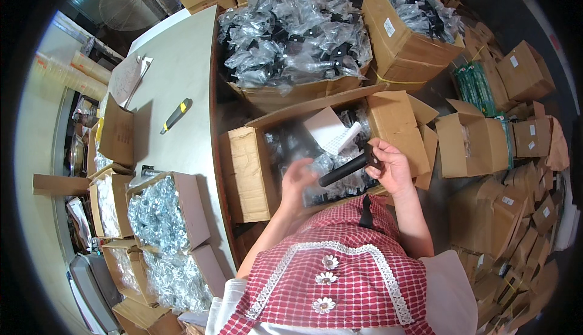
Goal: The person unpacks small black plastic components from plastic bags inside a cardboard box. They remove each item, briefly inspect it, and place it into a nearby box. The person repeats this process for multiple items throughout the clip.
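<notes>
My right hand [393, 168] is closed on a black tube with a flat plate at one end [347, 170], gripping it by the plate end. The tube slants down to the left over an open cardboard box [248, 171]. Close to the tube's free end is my left hand [297, 180], its fingers smeared by motion; whether they touch the tube I cannot tell. Inside the box lie several black parts in clear plastic bags [313, 194]. A white sheet of small labels [335, 133] rests on top of them.
Beyond the box stands a large carton heaped with bagged black parts [297, 37], with another full carton [395, 37] to its right. On the grey table [182, 74] at left lies a yellow-and-black utility knife [176, 116]. Boxes of clear bags [163, 213] stand nearer; several cartons [486, 213] crowd the right.
</notes>
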Demonstrator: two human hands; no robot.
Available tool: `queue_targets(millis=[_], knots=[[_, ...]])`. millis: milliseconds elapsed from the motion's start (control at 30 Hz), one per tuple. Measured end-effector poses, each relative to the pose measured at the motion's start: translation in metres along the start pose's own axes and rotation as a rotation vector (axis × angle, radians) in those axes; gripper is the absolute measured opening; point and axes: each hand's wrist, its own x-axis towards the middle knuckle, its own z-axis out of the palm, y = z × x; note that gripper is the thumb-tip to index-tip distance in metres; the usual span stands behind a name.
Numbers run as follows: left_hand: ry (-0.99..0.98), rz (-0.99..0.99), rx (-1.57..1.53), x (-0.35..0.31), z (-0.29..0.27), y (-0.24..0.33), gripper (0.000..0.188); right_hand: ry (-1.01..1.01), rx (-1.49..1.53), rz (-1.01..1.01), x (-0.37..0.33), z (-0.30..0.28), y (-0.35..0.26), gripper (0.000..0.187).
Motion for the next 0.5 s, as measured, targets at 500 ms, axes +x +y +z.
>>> queue_targets(millis=[500], knots=[[0.050,-0.267,0.100,0.002,0.004,0.008,0.025,0.077,-0.029,-0.001,0.008,-0.008,0.005,0.014]])
